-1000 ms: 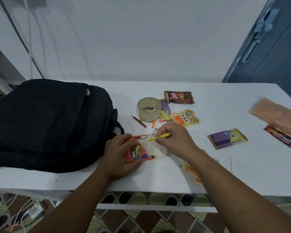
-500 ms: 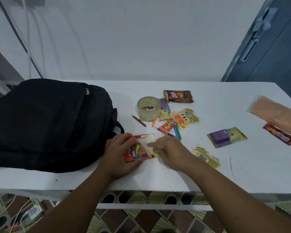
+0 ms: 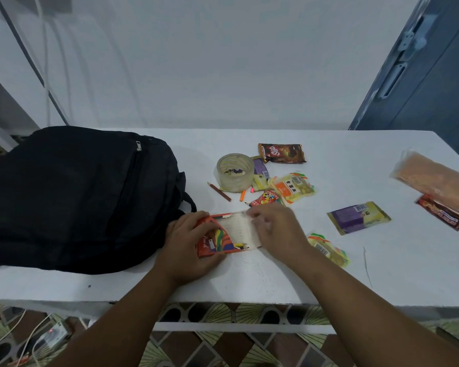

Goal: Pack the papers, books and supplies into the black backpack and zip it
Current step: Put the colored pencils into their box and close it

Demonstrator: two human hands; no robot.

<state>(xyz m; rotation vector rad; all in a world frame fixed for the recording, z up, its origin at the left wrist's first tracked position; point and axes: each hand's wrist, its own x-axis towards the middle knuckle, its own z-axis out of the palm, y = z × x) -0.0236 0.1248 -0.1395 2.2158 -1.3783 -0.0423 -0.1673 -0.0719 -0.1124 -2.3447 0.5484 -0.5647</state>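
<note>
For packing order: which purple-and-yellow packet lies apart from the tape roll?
The purple-and-yellow packet lying alone right of the hands; the other touches the tape roll.

One view only, head-worn. Looks forward and down from above the near edge of the white table, facing the far edge and the pale wall behind. Close enough that both forearms fill the lower frame. Wide-angle: left end cropped, right far corner seen beside the blue door.
</note>
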